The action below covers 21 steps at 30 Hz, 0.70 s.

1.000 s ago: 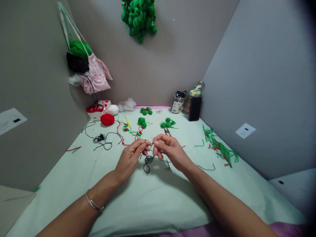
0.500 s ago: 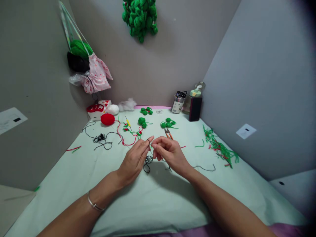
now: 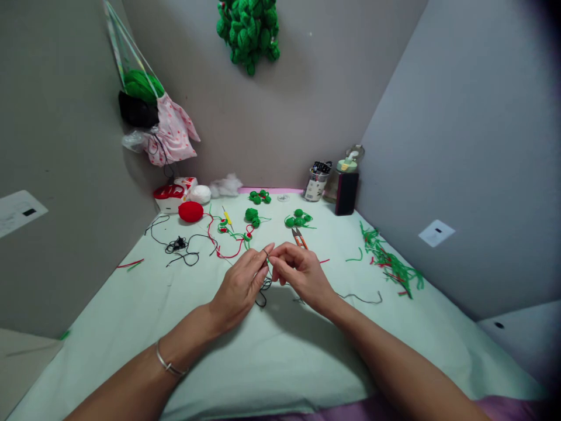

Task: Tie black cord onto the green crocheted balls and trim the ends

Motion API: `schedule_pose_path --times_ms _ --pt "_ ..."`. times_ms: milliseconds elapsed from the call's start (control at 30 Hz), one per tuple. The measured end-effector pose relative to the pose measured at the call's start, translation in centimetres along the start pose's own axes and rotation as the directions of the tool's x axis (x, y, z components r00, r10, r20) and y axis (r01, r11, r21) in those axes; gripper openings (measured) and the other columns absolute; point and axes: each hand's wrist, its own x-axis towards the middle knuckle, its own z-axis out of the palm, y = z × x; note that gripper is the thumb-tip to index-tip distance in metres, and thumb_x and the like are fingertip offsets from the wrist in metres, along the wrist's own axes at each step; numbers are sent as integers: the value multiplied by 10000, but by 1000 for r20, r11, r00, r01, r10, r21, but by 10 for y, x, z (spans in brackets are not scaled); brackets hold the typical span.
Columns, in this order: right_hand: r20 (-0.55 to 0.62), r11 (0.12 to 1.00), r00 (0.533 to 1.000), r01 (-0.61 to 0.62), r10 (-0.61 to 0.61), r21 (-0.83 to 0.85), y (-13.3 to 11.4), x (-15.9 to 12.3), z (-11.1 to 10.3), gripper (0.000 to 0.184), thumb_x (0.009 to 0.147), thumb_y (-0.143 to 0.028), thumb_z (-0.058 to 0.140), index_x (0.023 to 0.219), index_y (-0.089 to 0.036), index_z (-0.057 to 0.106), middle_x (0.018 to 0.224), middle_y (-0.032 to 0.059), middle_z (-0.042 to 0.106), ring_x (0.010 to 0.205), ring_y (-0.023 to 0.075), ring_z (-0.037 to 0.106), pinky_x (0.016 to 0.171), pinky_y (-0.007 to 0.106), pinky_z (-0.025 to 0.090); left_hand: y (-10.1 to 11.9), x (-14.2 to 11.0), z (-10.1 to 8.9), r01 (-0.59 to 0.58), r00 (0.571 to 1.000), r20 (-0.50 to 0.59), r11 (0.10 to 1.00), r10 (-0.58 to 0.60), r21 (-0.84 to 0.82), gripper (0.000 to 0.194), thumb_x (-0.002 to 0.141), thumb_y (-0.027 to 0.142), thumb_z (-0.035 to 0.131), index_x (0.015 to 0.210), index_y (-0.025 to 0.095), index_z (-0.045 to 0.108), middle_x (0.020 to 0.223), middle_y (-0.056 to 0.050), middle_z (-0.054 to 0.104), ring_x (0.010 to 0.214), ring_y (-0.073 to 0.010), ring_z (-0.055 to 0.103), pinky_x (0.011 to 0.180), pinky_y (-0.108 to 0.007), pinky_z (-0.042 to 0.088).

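Observation:
My left hand is closed, its thumb against the fingers, and dark yarn crosses near the tip of its index finger. Close on its right, my right hand pinches at the same strand, thumb against index finger. What lies right between the fingertips is too small to make out. Below the hands, a loose tangle of black yarn rests on the pale green cloth, partly hidden by my left hand. Thread snips with orange handles lie just beyond my right hand.
Green knitted pieces, a yellow-handled crochet hook and a red yarn ball lie farther back. Black yarn is at left, green and red yarn scraps at right. A pen cup and phone stand behind.
The fingers of my left hand have closed in slightly, and its thumb has moved up, covering more of the black yarn tangle. My right hand stays almost in place.

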Motion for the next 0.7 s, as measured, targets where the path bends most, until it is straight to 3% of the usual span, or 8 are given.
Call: schedule_pose_path --times_ms 267,700 --pt "-4 999 999 -44 44 -13 2 1 1 126 898 -225 570 800 -159 613 568 -26 597 487 83 512 504 203 408 -4 -2 6 -1 1000 17 995 0 98 448 1028 278 389 1454 146 421 1119 -127 626 1014 -229 596 898 -385 513" --pt "11 996 997 -81 81 -37 5 4 -2 155 889 -275 569 799 -158 616 542 -28 581 480 89 492 497 212 375 -2 -3 6 -17 1000 30 973 10 231 436 1031 282 384 1435 124 428 1117 -125 640 1014 -242 571 891 -418 447"
